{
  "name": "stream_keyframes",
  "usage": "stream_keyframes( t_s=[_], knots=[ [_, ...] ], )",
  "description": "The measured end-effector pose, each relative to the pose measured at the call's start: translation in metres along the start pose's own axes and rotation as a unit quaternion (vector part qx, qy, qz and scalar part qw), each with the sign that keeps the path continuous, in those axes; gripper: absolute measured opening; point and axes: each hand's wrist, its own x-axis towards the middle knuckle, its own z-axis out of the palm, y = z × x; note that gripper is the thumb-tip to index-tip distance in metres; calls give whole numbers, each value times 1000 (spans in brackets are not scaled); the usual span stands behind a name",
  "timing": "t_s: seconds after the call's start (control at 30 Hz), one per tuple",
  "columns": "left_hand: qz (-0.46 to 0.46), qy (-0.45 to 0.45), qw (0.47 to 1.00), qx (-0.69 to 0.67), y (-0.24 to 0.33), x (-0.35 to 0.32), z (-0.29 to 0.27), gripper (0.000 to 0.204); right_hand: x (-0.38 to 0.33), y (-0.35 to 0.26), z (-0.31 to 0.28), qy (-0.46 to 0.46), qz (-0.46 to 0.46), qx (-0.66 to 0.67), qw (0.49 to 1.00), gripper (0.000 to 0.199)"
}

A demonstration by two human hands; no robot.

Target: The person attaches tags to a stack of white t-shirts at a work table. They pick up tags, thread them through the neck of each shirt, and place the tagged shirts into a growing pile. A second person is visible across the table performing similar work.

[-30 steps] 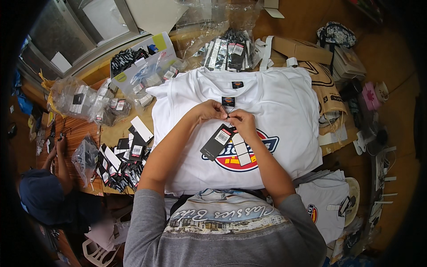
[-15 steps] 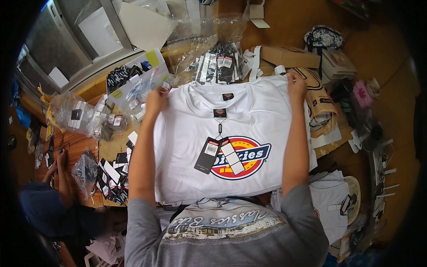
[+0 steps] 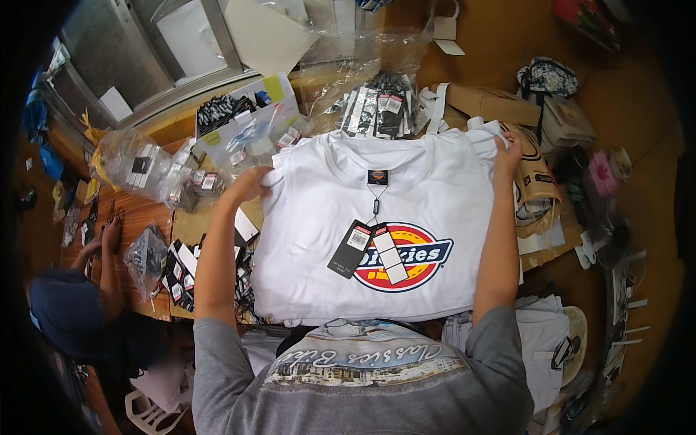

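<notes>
Head view. We find the white T-shirt point(image 3: 312, 225) lying front up on the table point(image 3: 190, 223), both hands at its upper corners. Right hand point(image 3: 509, 151) pinches cloth at the shirt's right shoulder, raising a fold. Left hand point(image 3: 251, 183) touches its left shoulder edge, fingers close together; whether they grip cloth, we cannot tell. Black hang tag point(image 3: 351, 254) and white-panelled tag point(image 3: 391, 257) lie partly over the shirt's chest print point(image 3: 429, 254), tied by a cord to its neck label point(image 3: 377, 177). Left of the shirt we note heaped loose tags point(image 3: 187, 270); beyond its collar, more tags in clear plastic point(image 3: 377, 112); just right of it, a brown paper bag point(image 3: 535, 177).
</notes>
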Motion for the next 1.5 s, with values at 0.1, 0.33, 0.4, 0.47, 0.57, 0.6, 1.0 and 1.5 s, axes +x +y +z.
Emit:
stream_keyframes(
  t_s=[0.1, 0.33, 0.4, 0.47, 0.57, 0.6, 1.0, 1.5],
  knots=[
    [-67, 204, 977, -2, -2, -4, -18, 20, 8, -12, -18, -2, 13, 115, 993, 31],
    [-27, 203, 928, -312, -27, -22, -23, 26, -4, -49, -70, -144, 142, 280, 938, 37],
    [-102, 169, 938, -285, -15, -7, 17, 37, -5, -46, -71, -153, 178, 257, 938, 34],
    [-156, 177, 922, -308, -14, 2, 39, 38, -6, -44, -69, -161, 177, 234, 942, 34],
    [-164, 201, 876, -407, -10, 10, 39, 26, -10, -43, -81, -168, 179, 217, 945, 29],
    [-133, 220, 867, -426, -14, 5, 35, 21, -12, -42, -88, -172, 180, 214, 945, 27],
    [50, -224, 877, -423, 36, -151, -39, 12, -88, -59, -223, -291, 171, -207, 918, 18],
    [-4, -81, 978, 191, -5, -107, 39, 51, -133, -105, -68, -244, -144, -443, 850, 21]
  ],
)
